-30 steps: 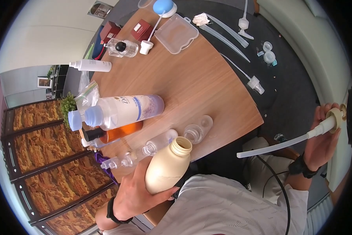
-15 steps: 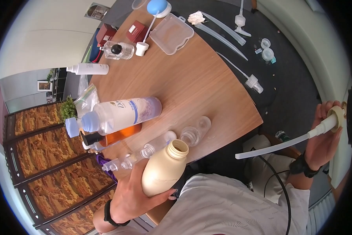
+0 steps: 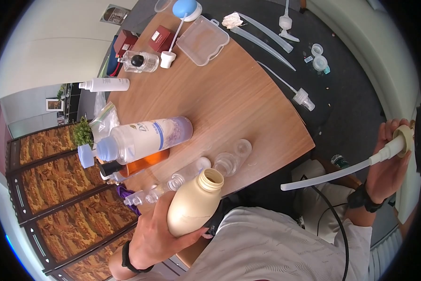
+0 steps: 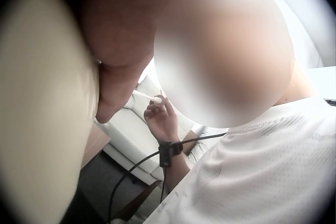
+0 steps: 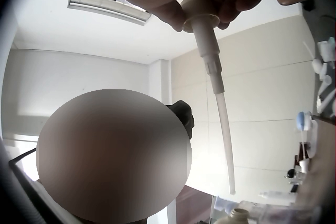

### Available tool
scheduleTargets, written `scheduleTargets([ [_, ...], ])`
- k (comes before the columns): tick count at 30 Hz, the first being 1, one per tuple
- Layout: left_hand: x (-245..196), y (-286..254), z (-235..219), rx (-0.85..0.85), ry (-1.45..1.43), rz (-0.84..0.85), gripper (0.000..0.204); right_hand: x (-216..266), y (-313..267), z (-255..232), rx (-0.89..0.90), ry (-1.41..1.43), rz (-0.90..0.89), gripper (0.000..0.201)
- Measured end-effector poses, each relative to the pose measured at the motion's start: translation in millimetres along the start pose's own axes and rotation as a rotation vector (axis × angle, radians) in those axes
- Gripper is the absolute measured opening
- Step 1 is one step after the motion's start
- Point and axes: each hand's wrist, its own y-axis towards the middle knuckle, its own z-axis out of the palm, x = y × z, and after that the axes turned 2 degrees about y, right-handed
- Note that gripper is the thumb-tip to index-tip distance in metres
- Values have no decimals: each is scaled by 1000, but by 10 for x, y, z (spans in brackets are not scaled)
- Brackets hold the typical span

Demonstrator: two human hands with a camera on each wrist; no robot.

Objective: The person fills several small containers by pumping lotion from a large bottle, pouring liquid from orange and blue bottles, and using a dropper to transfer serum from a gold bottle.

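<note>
In the head view a cream bottle point(image 3: 194, 206) with an uncapped neck tilts in my left hand point(image 3: 152, 239), whose fingers and thumb wrap its sides. At the far right my right hand point(image 3: 386, 173) grips a pump top point(image 3: 402, 142) by its cream collar; the long translucent tube point(image 3: 323, 180) points left toward the bottle, well apart from it. The right wrist view shows the fingers point(image 5: 231, 3) around the collar, with the tube point(image 5: 226, 140) hanging down. Close up in the left wrist view is the cream bottle point(image 4: 42, 103).
On the wooden table point(image 3: 238, 93) lie a large Dove bottle point(image 3: 159, 136), an orange bottle point(image 3: 147, 161), small clear bottles point(image 3: 227, 164), a clear case point(image 3: 203, 41), red boxes point(image 3: 161, 38) and a white bottle point(image 3: 109, 84). Pump parts point(image 3: 303, 99) and tubes point(image 3: 266, 49) lie beyond the table's edge.
My left hand and the cream bottle have shifted slightly left and down in the head view. The table items have also shifted a little left. Both grips look the same.
</note>
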Motion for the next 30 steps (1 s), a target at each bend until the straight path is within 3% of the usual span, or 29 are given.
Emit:
scheduleTargets([
  [11, -25, -13, -30, -9, 61, -12, 86, 1, -15, -25, -28, -165, -7, 66],
  [30, -61, 0, -93, 23, 88, -34, 84, -2, 6, -28, 13, -99, 31, 65],
])
